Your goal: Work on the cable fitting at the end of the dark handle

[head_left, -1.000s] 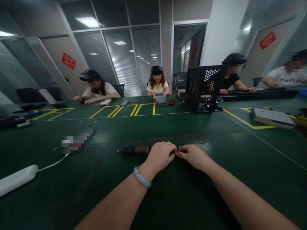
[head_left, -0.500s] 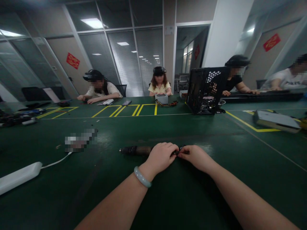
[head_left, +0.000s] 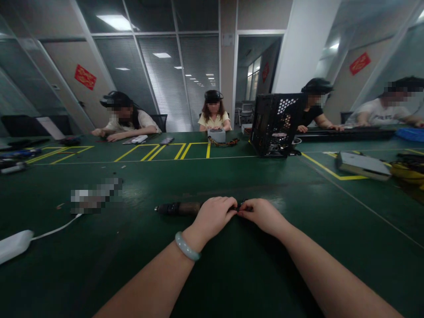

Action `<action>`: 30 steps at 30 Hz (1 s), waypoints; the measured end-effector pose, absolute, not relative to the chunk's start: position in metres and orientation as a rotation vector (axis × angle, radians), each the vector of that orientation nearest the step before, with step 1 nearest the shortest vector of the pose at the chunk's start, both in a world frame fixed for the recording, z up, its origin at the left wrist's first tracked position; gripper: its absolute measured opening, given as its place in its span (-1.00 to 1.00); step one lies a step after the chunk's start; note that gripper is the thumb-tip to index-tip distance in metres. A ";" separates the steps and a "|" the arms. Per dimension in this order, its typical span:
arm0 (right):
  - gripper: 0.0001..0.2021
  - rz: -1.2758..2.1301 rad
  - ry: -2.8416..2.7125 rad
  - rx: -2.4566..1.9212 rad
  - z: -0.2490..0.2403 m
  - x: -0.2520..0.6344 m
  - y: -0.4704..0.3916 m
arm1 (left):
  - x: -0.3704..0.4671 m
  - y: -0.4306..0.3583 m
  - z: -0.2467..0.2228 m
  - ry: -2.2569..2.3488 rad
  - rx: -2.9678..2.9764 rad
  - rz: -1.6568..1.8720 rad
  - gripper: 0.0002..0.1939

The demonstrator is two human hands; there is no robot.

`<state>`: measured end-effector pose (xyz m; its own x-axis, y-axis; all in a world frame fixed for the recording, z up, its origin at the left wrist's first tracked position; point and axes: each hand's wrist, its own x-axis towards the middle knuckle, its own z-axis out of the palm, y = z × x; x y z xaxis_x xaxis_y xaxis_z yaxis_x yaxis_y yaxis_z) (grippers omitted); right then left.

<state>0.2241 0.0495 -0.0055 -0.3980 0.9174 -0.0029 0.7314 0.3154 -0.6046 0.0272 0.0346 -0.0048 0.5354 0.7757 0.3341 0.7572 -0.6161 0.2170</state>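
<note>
Left hand (head_left: 215, 217), fingers curled over the near-right part of a dark cylindrical tool (head_left: 180, 209) lying on the green desk (head_left: 142, 256); right hand (head_left: 261, 216), fingertips pinched at its right end, grasped detail hidden. Beyond: black computer case (head_left: 276, 126).

Before you, green worktop (head_left: 139, 247) with yellow tape lines (head_left: 179, 151) toward far edge. Beyond it, glass partition (head_left: 165, 79) with blinds, open doorway (head_left: 258, 66), white column (head_left: 306, 53); on your left, door (head_left: 71, 66) bearing red paper (head_left: 85, 77); ceiling light (head_left: 115, 22) glows.
</note>
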 end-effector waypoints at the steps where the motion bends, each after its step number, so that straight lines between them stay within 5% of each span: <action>1: -0.84 0.753 -2.250 -1.469 -0.006 0.224 0.050 | 0.027 0.035 -0.005 1.356 2.714 0.616 -0.91; 30: -0.80 0.706 -2.243 -1.443 -0.013 0.229 0.053 | 0.028 0.037 -0.008 1.341 2.684 0.577 -0.82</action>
<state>0.2295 0.0529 -0.0128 -0.4000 0.9154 0.0457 0.7242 0.3463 -0.5963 0.0278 0.0368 -0.0076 0.5441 0.7860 0.2935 0.7533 -0.6117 0.2416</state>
